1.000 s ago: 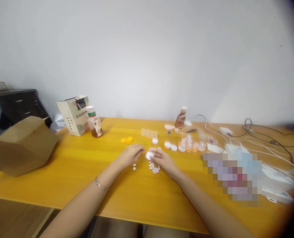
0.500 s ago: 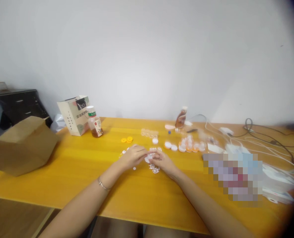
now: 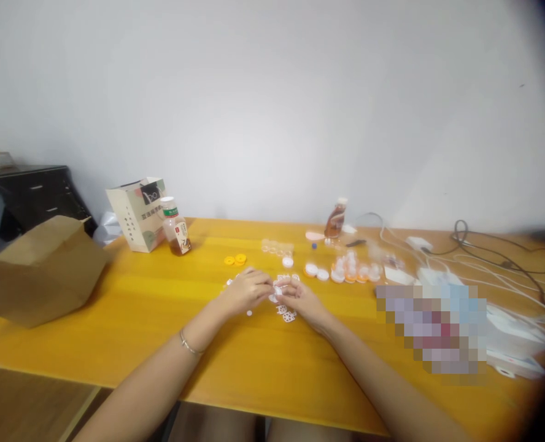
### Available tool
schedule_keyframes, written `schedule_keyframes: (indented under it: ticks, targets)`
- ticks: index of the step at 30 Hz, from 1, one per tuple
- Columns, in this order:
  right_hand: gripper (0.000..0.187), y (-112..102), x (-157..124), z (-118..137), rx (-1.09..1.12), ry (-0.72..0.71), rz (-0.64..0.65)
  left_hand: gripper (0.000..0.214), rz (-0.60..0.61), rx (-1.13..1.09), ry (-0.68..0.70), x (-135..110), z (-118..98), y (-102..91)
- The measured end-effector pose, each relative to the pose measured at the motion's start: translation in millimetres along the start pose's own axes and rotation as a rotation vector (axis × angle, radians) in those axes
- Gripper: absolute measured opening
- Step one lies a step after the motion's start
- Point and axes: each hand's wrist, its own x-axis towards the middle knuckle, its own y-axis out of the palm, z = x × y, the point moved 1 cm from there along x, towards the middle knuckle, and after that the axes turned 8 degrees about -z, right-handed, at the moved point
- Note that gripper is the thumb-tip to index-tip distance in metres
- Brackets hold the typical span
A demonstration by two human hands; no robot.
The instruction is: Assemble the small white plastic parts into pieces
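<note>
My left hand [image 3: 250, 288] and my right hand [image 3: 301, 302] meet over the middle of the wooden table [image 3: 235, 368]. Between their fingertips is a small white disc-shaped piece [image 3: 273, 298], pinched from both sides; its exact kind is too blurred to tell. Just below my right fingers lie white openwork plastic pieces [image 3: 289, 317], and more of them show behind that hand. A tiny white round piece [image 3: 249, 313] rests under my left wrist. Some small white bits beyond my left hand are partly hidden by it.
Yellow discs [image 3: 234, 260], clear cups [image 3: 277, 247] and several white-and-orange round containers [image 3: 353, 270] stand farther back. At left are a brown paper bag [image 3: 42, 270], a printed carton bag [image 3: 139, 215] and a drink bottle [image 3: 175, 230]. Another bottle [image 3: 336, 220] and cables [image 3: 507, 264] occupy the right.
The white piece between my fingertips has tilted slightly, and my fingers have shifted a little around it. Everything else stays where it was.
</note>
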Motion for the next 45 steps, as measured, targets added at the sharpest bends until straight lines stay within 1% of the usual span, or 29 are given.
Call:
schedule_keyframes:
  ticks: [6,11,14,22,27,34,37,41,45]
  targets:
    - [0.036,0.2,-0.4,0.9,0.000,-0.004,0.001,0.020,0.023,-0.044,-0.033,0.7,-0.4,-2.6]
    - [0.037,-2.2,1.1,0.2,0.035,-0.026,0.030,0.021,0.043,-0.083,-0.057,4.0,-4.8,-12.3]
    - [0.033,-3.4,1.8,0.4,0.058,-0.061,0.056,0.021,0.041,-0.141,-0.077,4.7,-5.8,-16.1]
    - [0.025,-2.2,0.8,4.0,0.019,-0.097,0.012,0.026,0.034,-0.295,-0.146,0.5,-1.8,-10.4]
    - [0.026,-2.9,-0.6,4.7,-0.013,-0.111,-0.022,0.026,0.035,-0.356,-0.179,-0.9,0.6,-9.7]
    - [0.024,-3.3,-1.7,3.1,-0.013,-0.137,-0.017,0.026,0.141,-0.340,-0.165,1.1,-1.1,-17.8]
    - [0.024,-3.8,-1.9,1.9,-0.014,-0.127,-0.026,0.025,0.164,-0.330,-0.165,2.1,-3.5,-21.5]
    - [0.026,-4.9,-1.2,0.8,-0.021,-0.124,-0.032,0.024,0.139,-0.356,-0.184,2.6,-4.8,-23.5]
    - [0.027,-4.9,0.3,1.4,-0.023,-0.127,-0.007,0.022,0.073,-0.423,-0.230,2.9,-2.7,-18.4]
